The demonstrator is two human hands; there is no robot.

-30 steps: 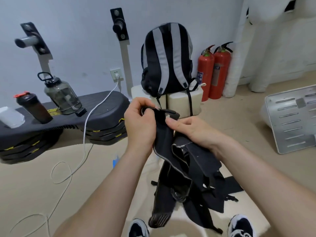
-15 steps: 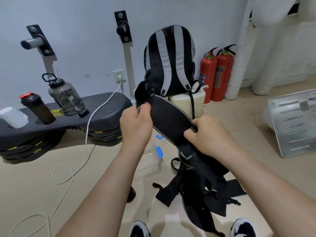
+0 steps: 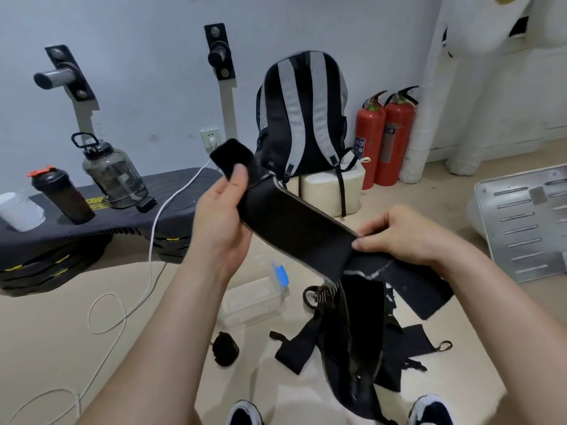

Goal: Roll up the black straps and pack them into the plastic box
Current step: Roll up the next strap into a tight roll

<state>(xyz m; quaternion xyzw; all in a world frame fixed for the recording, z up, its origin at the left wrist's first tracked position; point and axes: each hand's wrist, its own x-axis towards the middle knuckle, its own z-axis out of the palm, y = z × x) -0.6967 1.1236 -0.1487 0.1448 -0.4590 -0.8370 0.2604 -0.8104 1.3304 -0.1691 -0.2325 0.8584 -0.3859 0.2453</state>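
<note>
Strap (image 3: 294, 228) pulled flat between both hands: a wide band of matte black fabric, with a pale stitched edge catching the light. The left hand (image 3: 221, 222) pinches it near the upper end, thumb on top, and a fuzzy rounded tab pokes up past the thumb. The right hand (image 3: 408, 237) grips the lower part, fingers curled over the cloth. From there the rest hangs limp into the heap of straps (image 3: 362, 348) on the floor (image 3: 46, 332), a tangle of black webbing and loops.

Under the left wrist sits the plastic box (image 3: 251, 302), clear and rectangular, with a blue clip (image 3: 280, 273) standing up at its far right corner. Near its front edge but apart from it lies a rolled strap (image 3: 225, 348), a tight dark bundle.

By the wall a black backpack (image 3: 302, 115) with grey stripes stands upright on a cream block (image 3: 325, 185), two red fire extinguishers (image 3: 383, 139) just beside it. To the left, a low black padded table (image 3: 92, 216) carries a dark shaker bottle (image 3: 61, 194) and a smoky translucent jug (image 3: 113, 173). A white cable (image 3: 150, 262) trails off its edge and loops across the floor.
</note>
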